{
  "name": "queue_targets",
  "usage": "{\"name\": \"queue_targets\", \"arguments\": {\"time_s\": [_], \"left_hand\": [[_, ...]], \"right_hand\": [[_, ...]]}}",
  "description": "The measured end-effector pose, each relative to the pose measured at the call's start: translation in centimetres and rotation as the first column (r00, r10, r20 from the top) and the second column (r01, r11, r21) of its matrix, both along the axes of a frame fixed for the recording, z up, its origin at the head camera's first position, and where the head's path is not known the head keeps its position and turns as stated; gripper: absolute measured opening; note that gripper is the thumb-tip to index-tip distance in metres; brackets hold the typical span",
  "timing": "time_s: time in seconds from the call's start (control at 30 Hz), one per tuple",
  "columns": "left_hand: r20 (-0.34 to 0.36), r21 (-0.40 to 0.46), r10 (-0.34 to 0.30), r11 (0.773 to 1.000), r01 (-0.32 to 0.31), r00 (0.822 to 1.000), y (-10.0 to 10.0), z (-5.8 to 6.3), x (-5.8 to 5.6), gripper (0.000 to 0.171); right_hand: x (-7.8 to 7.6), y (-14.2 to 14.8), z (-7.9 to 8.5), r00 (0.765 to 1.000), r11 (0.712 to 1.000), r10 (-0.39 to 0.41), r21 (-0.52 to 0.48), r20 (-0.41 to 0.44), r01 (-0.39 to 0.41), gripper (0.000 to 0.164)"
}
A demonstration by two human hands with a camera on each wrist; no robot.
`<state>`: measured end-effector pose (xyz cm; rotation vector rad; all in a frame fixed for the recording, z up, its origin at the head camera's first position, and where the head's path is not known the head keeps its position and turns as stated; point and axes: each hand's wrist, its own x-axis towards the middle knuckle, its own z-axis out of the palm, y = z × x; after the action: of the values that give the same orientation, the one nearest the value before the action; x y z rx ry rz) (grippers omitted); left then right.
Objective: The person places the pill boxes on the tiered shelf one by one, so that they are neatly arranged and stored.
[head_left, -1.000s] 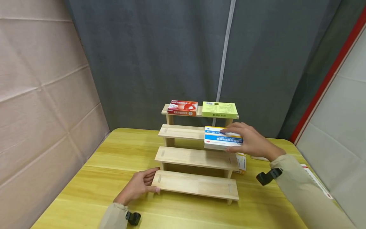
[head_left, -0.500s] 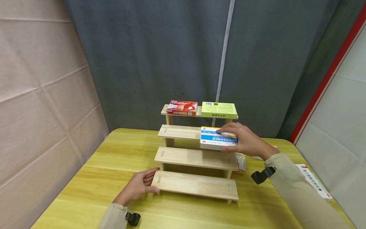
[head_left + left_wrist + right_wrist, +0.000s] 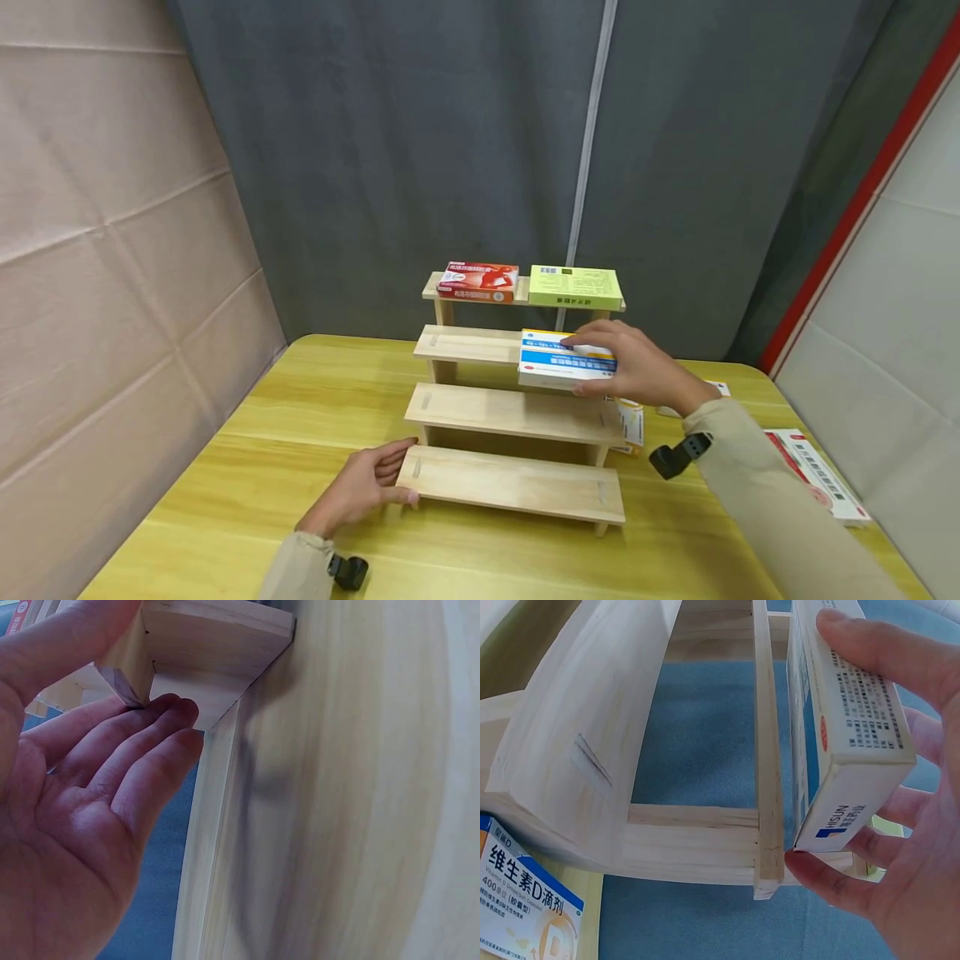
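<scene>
A four-tier wooden step stand (image 3: 510, 483) stands on the table. My left hand (image 3: 363, 487) holds the left end of its lowest step, thumb at the front edge and fingers behind. In the left wrist view the fingertips (image 3: 180, 712) meet the wood. My right hand (image 3: 637, 362) grips a white medicine box with blue stripes (image 3: 558, 358) by its right end, thumb toward the front and fingers over the top and back. The box lies flat, over the right part of the second tier from the top. In the right wrist view, the box (image 3: 862, 750) is right beside the shelf board.
On the top tier lie a red medicine box (image 3: 478, 282) and a green one (image 3: 575, 287). A vitamin D box (image 3: 529, 900) is by the stand's right side. Farther right are a white-and-red box (image 3: 817, 479) and another box (image 3: 722, 388) partly behind my wrist. A grey curtain (image 3: 412, 167) hangs behind.
My right hand has carried the white-and-blue box a little left along the second tier. More of the white-and-red box shows at the right. The left hand has stayed in place.
</scene>
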<state>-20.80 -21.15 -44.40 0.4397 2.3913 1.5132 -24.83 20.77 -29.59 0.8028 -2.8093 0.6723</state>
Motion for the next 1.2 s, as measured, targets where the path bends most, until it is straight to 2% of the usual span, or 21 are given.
{"name": "queue_targets", "arguments": {"time_s": [1.2], "left_hand": [[0.026,-0.003,0.002,1.000,-0.002,1.000,-0.1,0.1,-0.1,0.091]], "right_hand": [[-0.9,-2.0,-0.4,0.999,0.999,0.030,-0.017,-0.028,-0.030,0.061]]}}
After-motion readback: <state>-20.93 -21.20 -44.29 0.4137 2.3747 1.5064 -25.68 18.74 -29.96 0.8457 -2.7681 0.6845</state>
